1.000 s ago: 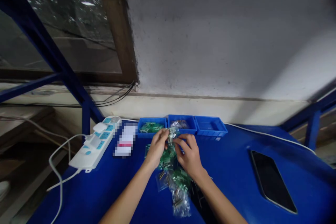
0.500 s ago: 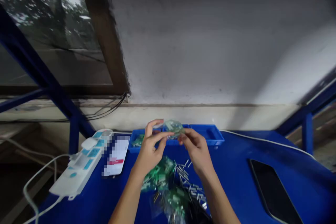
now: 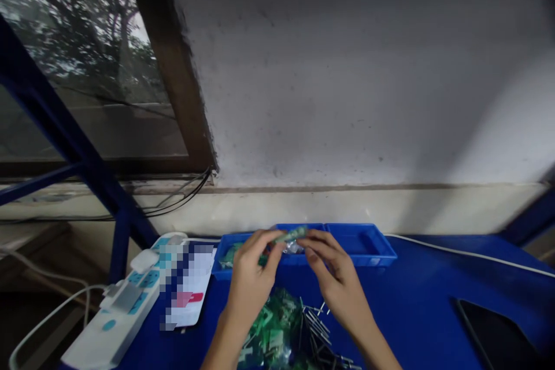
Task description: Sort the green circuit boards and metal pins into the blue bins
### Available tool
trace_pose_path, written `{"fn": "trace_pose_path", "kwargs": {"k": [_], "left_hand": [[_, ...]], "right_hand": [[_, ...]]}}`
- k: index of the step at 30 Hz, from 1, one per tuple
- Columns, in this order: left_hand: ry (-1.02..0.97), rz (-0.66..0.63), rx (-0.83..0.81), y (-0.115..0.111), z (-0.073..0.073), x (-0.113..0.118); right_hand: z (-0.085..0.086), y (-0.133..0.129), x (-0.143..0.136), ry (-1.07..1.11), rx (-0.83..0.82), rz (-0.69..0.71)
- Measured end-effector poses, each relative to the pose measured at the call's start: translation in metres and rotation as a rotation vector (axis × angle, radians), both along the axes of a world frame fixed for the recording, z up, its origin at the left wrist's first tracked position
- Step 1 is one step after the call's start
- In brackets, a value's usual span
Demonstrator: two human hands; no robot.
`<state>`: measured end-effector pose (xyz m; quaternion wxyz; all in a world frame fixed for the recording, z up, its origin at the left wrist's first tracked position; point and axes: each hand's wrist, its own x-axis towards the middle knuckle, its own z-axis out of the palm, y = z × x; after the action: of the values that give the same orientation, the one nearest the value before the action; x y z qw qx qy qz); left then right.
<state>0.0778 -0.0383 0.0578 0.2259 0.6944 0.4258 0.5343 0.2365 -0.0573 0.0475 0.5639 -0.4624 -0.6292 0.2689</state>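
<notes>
Between my two hands, over the middle of the blue tray [image 3: 359, 259], is a small greenish clear packet [image 3: 291, 236]. The fingers of my left hand [image 3: 255, 260] pinch its left end. My right hand [image 3: 332, 260] has its fingertips closed on the right end. Green pieces [image 3: 229, 255] lie in the tray's left compartment, and something clear and shiny [image 3: 293, 247] shows in the middle one. Below my hands are green plastic bags [image 3: 277, 329] and loose thin metal pins [image 3: 318, 326].
A white power strip [image 3: 117, 312] with plugs and cables is at the left, beside a partly pixelated phone [image 3: 195, 295]. A dark phone [image 3: 498, 335] lies at the right. The wall [image 3: 347, 98] rises behind the blue table [image 3: 403, 300].
The camera view has shifted, so the tray and table sit lower. The packet now looks narrower and flatter between my hands, and my left fingers have closed further around it.
</notes>
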Motion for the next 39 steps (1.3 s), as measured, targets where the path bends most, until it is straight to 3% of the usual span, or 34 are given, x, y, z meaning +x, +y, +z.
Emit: {"fn": "trace_pose_path", "kwargs": {"k": [3,6,9,12,15,17,19,22,24,27,29,34,39], "left_hand": [[0.134,-0.058,0.154,0.000,-0.001,0.001],[0.208,-0.082,0.139,0.001,-0.003,0.002],[0.196,-0.166,-0.031,0.001,-0.005,0.001],[0.000,-0.207,-0.255,0.001,-0.006,-0.001],[-0.201,-0.143,-0.397,0.003,-0.008,-0.005],[-0.183,-0.136,-0.417,0.008,-0.007,-0.012],[-0.099,-0.035,-0.337,0.014,-0.006,-0.023],[0.109,0.270,-0.132,0.023,-0.006,-0.047],[0.322,0.330,-0.081,0.026,-0.008,-0.064],[0.555,0.246,-0.115,0.023,-0.015,-0.081],[0.576,0.136,-0.132,0.020,-0.021,-0.081],[0.479,-0.214,-0.101,0.015,-0.045,-0.050],[0.618,-0.327,-0.335,0.014,-0.062,-0.021]], "right_hand": [[-0.002,0.002,-0.002,0.176,-0.163,0.000],[-0.001,0.003,0.001,0.220,-0.262,-0.001],[0.000,0.003,0.006,0.095,-0.147,-0.008],[-0.002,0.002,0.006,-0.142,0.100,-0.045],[-0.007,0.001,0.001,-0.356,0.250,0.001],[-0.009,0.000,-0.003,-0.431,0.260,0.063],[-0.009,-0.001,-0.004,-0.445,0.228,0.104],[-0.006,0.000,0.000,-0.387,0.163,0.074],[-0.003,0.002,0.006,-0.339,0.129,0.015],[0.001,0.004,0.018,-0.290,0.073,-0.049],[0.003,0.006,0.025,-0.290,0.022,-0.067],[-0.001,0.009,0.030,-0.312,-0.088,-0.091],[-0.006,0.012,0.029,-0.271,-0.113,-0.114]]}}
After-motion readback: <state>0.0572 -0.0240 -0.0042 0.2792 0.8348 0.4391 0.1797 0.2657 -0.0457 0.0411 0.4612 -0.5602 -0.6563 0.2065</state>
